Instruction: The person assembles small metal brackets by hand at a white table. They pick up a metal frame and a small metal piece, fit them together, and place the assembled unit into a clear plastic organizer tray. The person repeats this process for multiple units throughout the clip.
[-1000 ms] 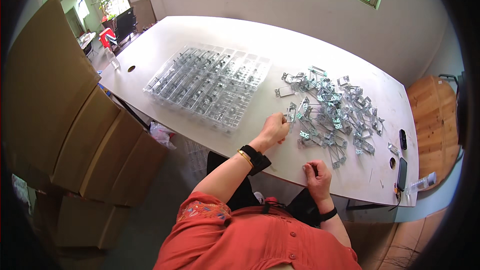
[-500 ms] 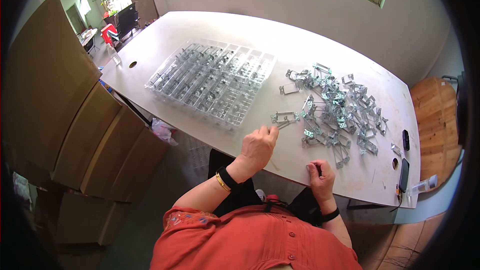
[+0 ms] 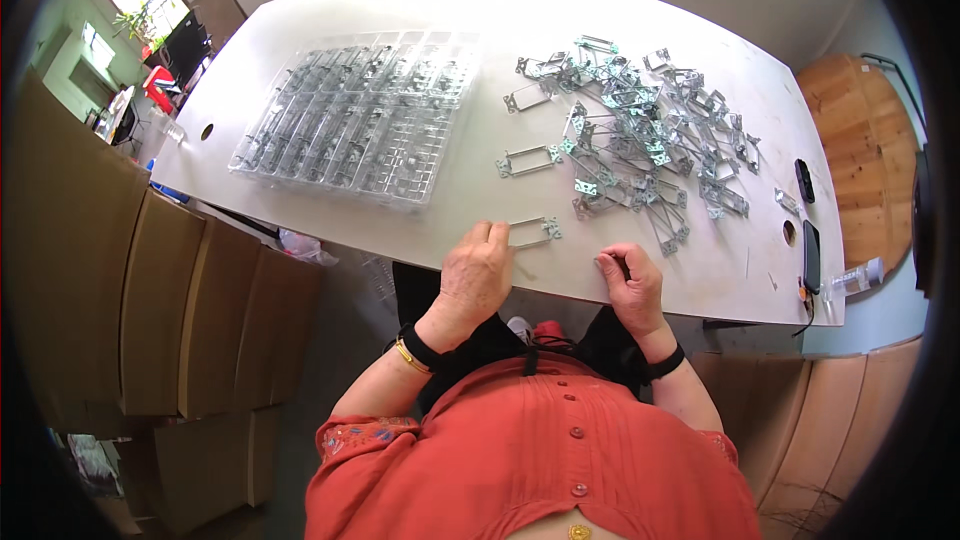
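Observation:
My left hand [image 3: 474, 272] is over the table's front edge, its fingertips pinched on one end of a small metal frame with two thin rods [image 3: 535, 233]. The frame's far end, a flat bracket, points to the right. My right hand [image 3: 635, 285] is at the front edge to the right of it, thumb and fingers curled together; whatever they hold, if anything, is hidden. Beyond the held piece, a similar metal frame [image 3: 530, 161] lies by itself on the tabletop. A tangled heap of such frames [image 3: 650, 145] spreads over the right half.
A clear plastic compartment tray [image 3: 425, 155] with metal parts in it stands left on the white table [image 3: 370, 230]. At the right are a dark phone [image 3: 811, 255], a black object [image 3: 804, 181], a table hole and a clear bottle [image 3: 858, 277]. Cardboard boxes [image 3: 150, 310] stand at the left.
The view has tipped, so the table sits higher in it. My left hand has drawn its metal frame toward me, apart from the one lying beyond. My right hand remains curled near the edge.

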### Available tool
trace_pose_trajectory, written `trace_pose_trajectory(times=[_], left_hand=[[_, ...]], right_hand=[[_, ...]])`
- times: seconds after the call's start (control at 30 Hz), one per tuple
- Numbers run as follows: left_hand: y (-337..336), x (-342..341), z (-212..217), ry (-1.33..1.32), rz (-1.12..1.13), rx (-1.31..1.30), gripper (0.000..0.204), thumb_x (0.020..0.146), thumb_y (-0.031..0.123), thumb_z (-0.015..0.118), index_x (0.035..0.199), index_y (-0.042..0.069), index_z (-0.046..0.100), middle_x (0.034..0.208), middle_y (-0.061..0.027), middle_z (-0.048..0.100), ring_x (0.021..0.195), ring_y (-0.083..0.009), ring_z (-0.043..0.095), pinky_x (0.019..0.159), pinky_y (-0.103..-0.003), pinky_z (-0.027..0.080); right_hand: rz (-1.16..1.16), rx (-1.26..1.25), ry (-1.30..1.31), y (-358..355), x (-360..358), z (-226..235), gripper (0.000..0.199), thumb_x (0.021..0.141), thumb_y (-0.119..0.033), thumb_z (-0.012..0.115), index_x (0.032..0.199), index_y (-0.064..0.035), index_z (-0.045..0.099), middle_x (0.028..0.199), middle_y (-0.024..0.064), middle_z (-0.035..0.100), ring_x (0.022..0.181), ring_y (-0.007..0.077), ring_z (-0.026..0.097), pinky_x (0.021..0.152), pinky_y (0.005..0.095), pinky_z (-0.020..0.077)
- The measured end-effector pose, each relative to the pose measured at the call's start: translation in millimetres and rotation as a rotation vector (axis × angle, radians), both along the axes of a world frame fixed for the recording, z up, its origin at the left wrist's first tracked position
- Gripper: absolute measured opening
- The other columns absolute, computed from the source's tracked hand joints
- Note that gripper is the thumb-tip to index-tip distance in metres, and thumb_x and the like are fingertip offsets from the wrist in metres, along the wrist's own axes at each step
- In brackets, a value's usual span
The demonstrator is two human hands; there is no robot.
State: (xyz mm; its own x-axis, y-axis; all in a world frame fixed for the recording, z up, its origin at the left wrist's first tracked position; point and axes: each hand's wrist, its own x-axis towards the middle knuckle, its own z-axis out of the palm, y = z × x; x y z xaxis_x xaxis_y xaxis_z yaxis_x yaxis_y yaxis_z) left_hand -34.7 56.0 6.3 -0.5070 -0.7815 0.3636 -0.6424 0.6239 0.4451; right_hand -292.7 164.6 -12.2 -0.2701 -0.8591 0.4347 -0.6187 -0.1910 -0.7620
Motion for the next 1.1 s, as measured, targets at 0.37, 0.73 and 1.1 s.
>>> trace_pose_trajectory(times=[0.37, 0.73, 1.1], left_hand=[[-1, -5, -6, -0.036, -0.002, -0.102, 0.034, 0.094, 0.013, 0.080, 0.123, 0.000, 0.068, 0.121, -0.0184, 0.069, 0.111, -0.0389, 0.065, 0.100, -0.049, 0.053], [14, -1, -31, 0.090, 0.044, -0.151, 0.043, 0.095, 0.014, 0.080, 0.135, 0.003, 0.070, 0.132, -0.0159, 0.070, 0.120, -0.0370, 0.064, 0.104, -0.050, 0.050], [9, 5, -42, 0.198, -0.026, -0.160, 0.048, 0.098, 0.019, 0.080, 0.143, 0.007, 0.069, 0.142, -0.0087, 0.071, 0.122, -0.0322, 0.065, 0.104, -0.047, 0.050]], right_hand=[[0.029, 0.045, -0.058, -3, -1, 1, 0.010, 0.106, -0.009, 0.079, 0.109, -0.0042, 0.071, 0.095, 0.0119, 0.073, 0.081, 0.0255, 0.070, 0.075, 0.0360, 0.0566], [-0.010, 0.030, -0.008, -2, 0, -4, 0.011, 0.105, -0.010, 0.081, 0.109, -0.0039, 0.072, 0.093, 0.0108, 0.072, 0.079, 0.0222, 0.069, 0.075, 0.0349, 0.0565], [-0.048, 0.030, 0.028, 0, 3, -7, 0.013, 0.109, -0.015, 0.078, 0.111, -0.0037, 0.073, 0.093, 0.0095, 0.074, 0.081, 0.0195, 0.070, 0.076, 0.0334, 0.0569]])
